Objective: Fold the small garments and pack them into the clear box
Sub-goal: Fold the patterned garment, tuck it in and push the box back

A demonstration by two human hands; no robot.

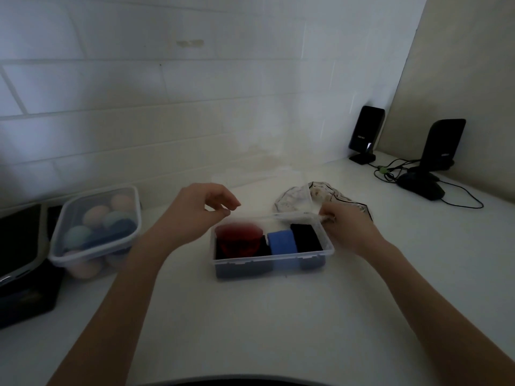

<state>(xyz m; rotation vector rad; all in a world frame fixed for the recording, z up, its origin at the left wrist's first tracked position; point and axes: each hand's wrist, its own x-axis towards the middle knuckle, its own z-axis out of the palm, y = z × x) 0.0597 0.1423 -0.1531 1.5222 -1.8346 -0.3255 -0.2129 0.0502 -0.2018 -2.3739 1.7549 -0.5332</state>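
Note:
The clear box (274, 260) stands on the white counter in front of me. Inside it sit a red folded garment (238, 240) at the left, a blue one (282, 242) in the middle and a black one (306, 236) at the right. Its clear lid (262, 193) is blurred and tilted up over the box's far edge. My left hand (195, 213) pinches the lid's left edge with thumb and fingertips. My right hand (348, 227) grips the lid's right corner. A pale patterned garment (292, 197) with dark trim lies crumpled behind the box, partly seen through the lid.
A second lidded clear box (97, 232) with several pastel rolled items stands at the left, beside black objects (22, 263). Two black speakers (365, 135) (443, 146), cables and a dark mouse (420, 186) occupy the back right corner. A tiled wall runs behind.

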